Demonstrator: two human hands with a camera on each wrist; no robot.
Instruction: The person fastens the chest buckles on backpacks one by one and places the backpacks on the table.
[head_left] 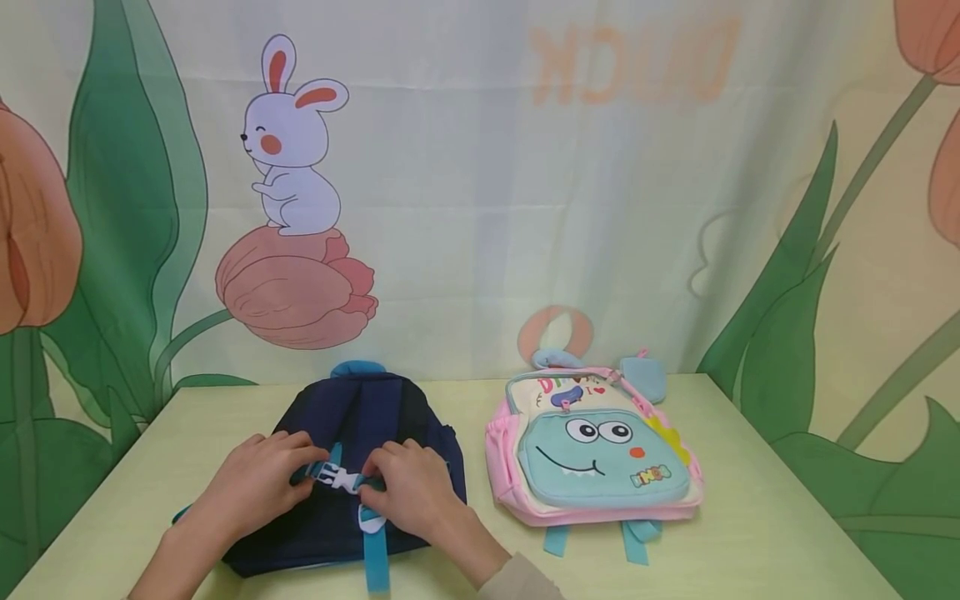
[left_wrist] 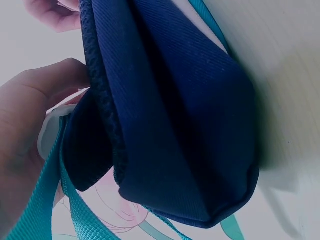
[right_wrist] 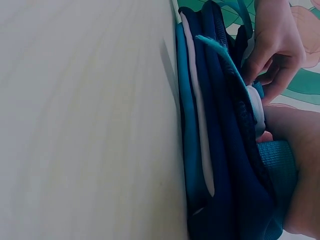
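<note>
Left grip [head_left: 264,479], right grip [head_left: 412,483] pinch buckle straps [head_left: 372,482]; curtain [head_left: 465,208]: mirrored "DUCK".

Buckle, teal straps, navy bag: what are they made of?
Buckle: likely hard plastic, smooth white; crisp moulded shape with openings. Teal straps: probably synthetic webbing, matte; woven texture shows in the left wrist view. Navy bag: matte cloth, judging by fine ribbing and soft folds; fibre unclear.
</note>
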